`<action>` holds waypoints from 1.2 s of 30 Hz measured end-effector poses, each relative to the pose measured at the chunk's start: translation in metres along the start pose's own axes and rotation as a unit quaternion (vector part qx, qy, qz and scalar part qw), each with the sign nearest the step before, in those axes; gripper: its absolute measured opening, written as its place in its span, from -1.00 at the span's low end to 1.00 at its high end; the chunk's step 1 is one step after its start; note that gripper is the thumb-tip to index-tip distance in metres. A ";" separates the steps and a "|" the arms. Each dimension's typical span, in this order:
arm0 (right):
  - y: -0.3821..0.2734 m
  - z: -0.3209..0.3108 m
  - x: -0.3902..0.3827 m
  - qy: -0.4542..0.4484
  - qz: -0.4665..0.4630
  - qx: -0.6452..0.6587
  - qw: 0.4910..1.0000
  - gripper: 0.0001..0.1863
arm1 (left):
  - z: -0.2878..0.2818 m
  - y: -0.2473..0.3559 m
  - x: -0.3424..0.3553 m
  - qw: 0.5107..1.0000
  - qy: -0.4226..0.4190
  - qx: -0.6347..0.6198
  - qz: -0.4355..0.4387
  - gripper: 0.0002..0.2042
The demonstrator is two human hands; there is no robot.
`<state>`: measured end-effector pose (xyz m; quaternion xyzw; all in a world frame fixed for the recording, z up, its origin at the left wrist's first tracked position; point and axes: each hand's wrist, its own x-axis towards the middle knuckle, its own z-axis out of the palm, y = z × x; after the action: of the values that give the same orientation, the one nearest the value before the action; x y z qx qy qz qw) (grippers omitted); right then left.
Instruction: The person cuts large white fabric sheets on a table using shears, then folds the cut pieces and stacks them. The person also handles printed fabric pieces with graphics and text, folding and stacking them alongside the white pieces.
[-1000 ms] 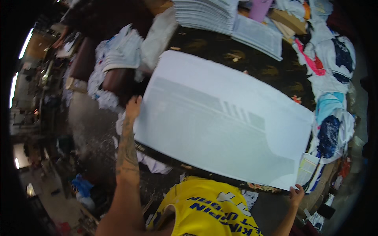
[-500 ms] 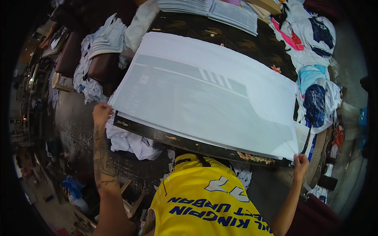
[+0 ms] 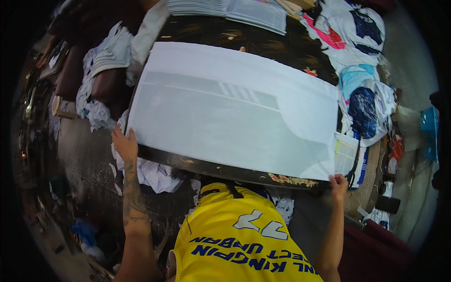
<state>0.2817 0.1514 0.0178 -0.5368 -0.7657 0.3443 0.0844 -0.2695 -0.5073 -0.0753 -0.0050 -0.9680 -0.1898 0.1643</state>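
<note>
A large white sheet (image 3: 211,113), with a pale grey printed panel and slanted stripes showing through, lies almost flat over a dark, worn table (image 3: 197,29). I cannot tell whether it is paper or cloth. At its near left corner is my left hand (image 3: 124,143), thumb and fingers apart, the thumb beside the sheet's edge. My right hand (image 3: 338,185) has its fingers closed on the near right corner, where small creases run inward.
Stacked folded pale sheets (image 3: 197,7) and a clear-wrapped flat pack (image 3: 258,16) sit at the table's far side. White garments (image 3: 354,28) and a navy bundle (image 3: 363,113) lie along the right. More white cloth (image 3: 157,176) hangs below the near edge. A chair (image 3: 110,84) stands left.
The sheet has shifted and lies squarer to the table's near edge, its left corner lying flatter. My left hand has gone from pinching that corner to spread fingers. The right still grips its corner.
</note>
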 end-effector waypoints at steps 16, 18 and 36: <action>-0.137 0.048 -0.064 -0.035 -0.155 -0.175 0.972 -0.73 | 0.076 0.513 -0.188 0.703 -0.368 -0.260 0.550 -0.30; -0.149 0.041 -0.072 -0.047 -0.184 -0.166 0.968 -0.81 | 0.095 0.603 -0.184 0.656 -0.297 -0.212 0.660 -0.39; 0.004 0.016 -0.018 -0.091 -0.003 0.091 0.992 -0.64 | 0.119 0.635 -0.192 0.846 -0.331 -0.071 0.412 -0.60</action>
<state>0.2845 0.1290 0.0074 -0.4912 -0.7371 0.4598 0.0638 -0.0798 0.1360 -0.0082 -0.4770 -0.8580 -0.1597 -0.1038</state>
